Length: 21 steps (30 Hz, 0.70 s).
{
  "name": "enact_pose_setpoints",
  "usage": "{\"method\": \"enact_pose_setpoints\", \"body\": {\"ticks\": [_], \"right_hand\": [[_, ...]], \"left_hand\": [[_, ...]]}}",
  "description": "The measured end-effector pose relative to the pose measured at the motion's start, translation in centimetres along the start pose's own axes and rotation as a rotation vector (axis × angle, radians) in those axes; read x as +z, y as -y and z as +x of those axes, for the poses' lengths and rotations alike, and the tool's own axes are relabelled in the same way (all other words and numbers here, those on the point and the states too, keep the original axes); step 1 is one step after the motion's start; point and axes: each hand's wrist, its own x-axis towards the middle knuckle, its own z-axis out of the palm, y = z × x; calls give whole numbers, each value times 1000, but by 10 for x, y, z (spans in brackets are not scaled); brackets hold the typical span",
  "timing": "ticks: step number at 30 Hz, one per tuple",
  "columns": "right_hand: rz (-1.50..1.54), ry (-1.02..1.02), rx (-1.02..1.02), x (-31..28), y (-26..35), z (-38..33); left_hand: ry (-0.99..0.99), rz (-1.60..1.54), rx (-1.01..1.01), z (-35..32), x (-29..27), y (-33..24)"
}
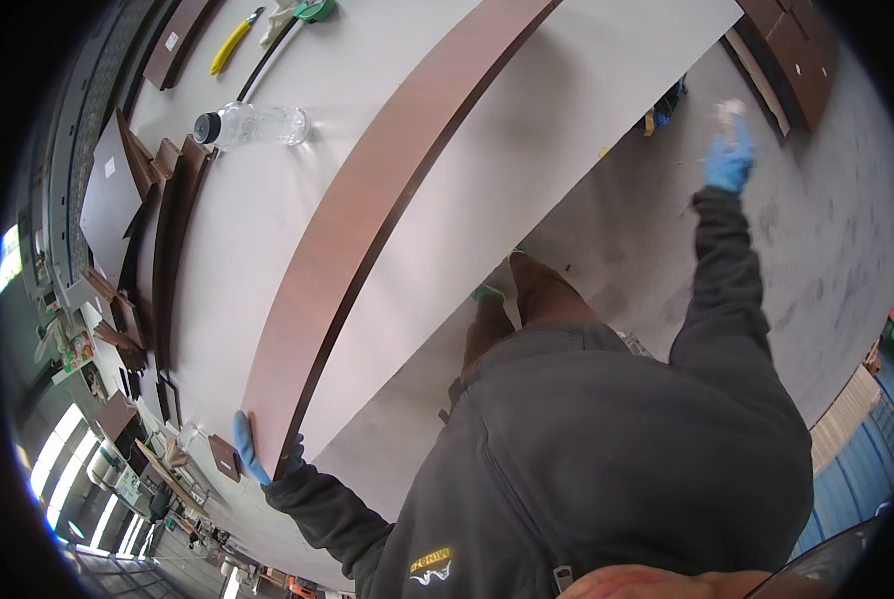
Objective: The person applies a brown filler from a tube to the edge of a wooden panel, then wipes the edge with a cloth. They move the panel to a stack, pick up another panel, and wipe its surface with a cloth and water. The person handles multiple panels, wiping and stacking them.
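A long brown board lies across the white tabletop, its edges bent by the lens. My left hand, in a blue glove, grips its near left end, with the thumb on one side and fingers round the other edge. Out to the right, away from the table, my right hand, also in a blue glove, is raised over the grey floor. It is closed on a crumpled whitish rag, which is smeared by motion.
On the white table lie a clear plastic bottle with a black cap and yellow-handled cutters. Several brown panels are stacked along the far left edge. More brown boards stand at the upper right.
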Motion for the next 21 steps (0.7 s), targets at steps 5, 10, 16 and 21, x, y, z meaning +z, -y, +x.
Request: {"method": "enact_pose_setpoints", "body": {"ticks": [5,10,16,21], "right_hand": [[117,486,-850,90,210,-205],[-75,678,-792,98,219,-189],[-126,22,29,-10,-8,17],[24,-51,-341,16,28,-36]], "left_hand": [[86,-45,-141,-7,12,10],[224,-128,-582,10,12,47],[87,-354,-813,-14,8,148],[212,-695,-889,-75,-3,205]]}}
